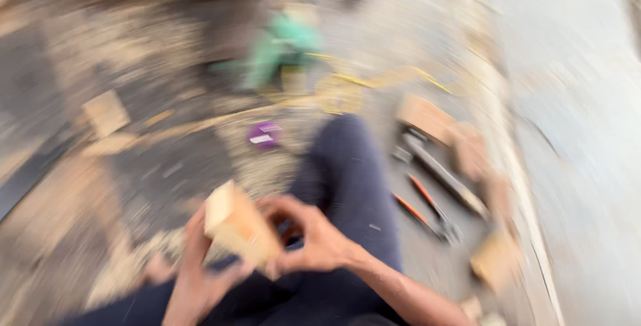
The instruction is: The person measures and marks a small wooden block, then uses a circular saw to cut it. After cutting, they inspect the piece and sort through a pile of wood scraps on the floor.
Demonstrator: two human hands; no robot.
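Motion blur smears the whole view, so fine detail is lost. Both hands clasp a pale wooden block [239, 227], a squarish, flat-faced piece of raw timber held low in the frame at about 6 o'clock, above the person's lap. The left hand [197, 279] grips it from underneath and the near side; the right hand [312, 232] wraps its fingers over the far edge. A leg in dark blue cloth [347, 172] stretches toward 12 o'clock. At 3 o'clock of the block lie pliers with orange handles [427, 209] and a long dark metal tool [441, 176]. At 12 o'clock sits a small purple object [264, 134], and farther on a green power tool [280, 52]. Sawdust and wood offcuts [107, 113] litter the grey floor.
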